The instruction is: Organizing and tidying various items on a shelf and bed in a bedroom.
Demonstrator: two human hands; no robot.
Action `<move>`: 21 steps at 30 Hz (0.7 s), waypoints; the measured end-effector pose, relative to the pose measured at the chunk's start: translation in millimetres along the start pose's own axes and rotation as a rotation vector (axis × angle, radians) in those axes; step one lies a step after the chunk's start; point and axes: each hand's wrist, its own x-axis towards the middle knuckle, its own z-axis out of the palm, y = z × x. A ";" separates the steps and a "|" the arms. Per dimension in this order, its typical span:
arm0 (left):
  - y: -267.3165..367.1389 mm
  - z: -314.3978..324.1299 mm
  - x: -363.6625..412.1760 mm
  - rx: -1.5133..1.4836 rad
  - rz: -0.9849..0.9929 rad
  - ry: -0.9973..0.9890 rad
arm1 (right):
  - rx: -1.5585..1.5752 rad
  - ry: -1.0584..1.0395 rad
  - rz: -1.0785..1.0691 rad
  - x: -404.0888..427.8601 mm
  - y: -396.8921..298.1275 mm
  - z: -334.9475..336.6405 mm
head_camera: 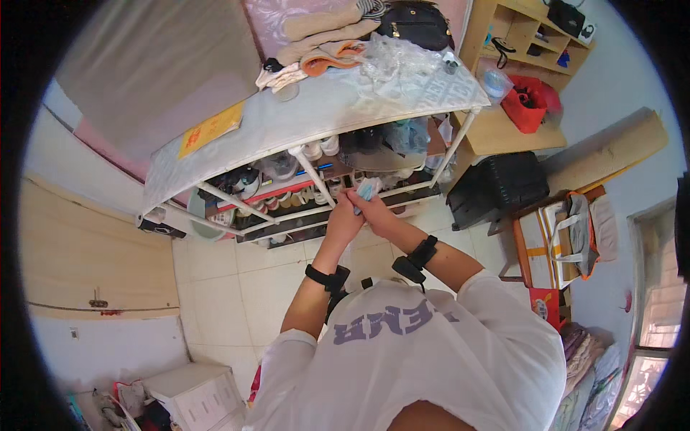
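Note:
My two hands meet at chest height in front of the metal rack. Between them is a small light-blue and white packet (368, 188), possibly wrapped in clear plastic; its exact kind is too small to tell. My right hand (377, 214) grips it from the right. My left hand (346, 214) closes on its near left side, with the fingertips of both hands touching. The fingers partly hide the packet's lower end. Behind the hands stands the white-framed rack (310, 175), with several shoes (291, 199) on its lower shelves.
The rack's covered top (334, 110) carries a yellow booklet (211, 129), folded cloths (329, 40), crumpled clear plastic (399, 62) and a black handbag (415, 24). To the right are a black suitcase (501, 183), a red bag (525, 105) and cardboard boxes (539, 248). A white cabinet (199, 393) stands lower left.

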 end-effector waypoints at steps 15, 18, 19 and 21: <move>-64.8 -91.1 -25.5 -0.234 0.053 -0.217 | 0.305 0.215 -0.236 35.3 -25.8 65.0; -82.2 -100.0 -30.0 -0.277 0.053 -0.283 | 0.345 0.321 -0.278 31.4 -29.8 79.9; -91.5 -101.1 -30.2 -0.280 0.057 -0.284 | 0.342 0.323 -0.281 32.6 -27.8 81.4; -104.0 -103.6 -30.0 -0.199 0.145 -0.373 | 0.323 0.325 -0.372 33.7 -25.6 81.6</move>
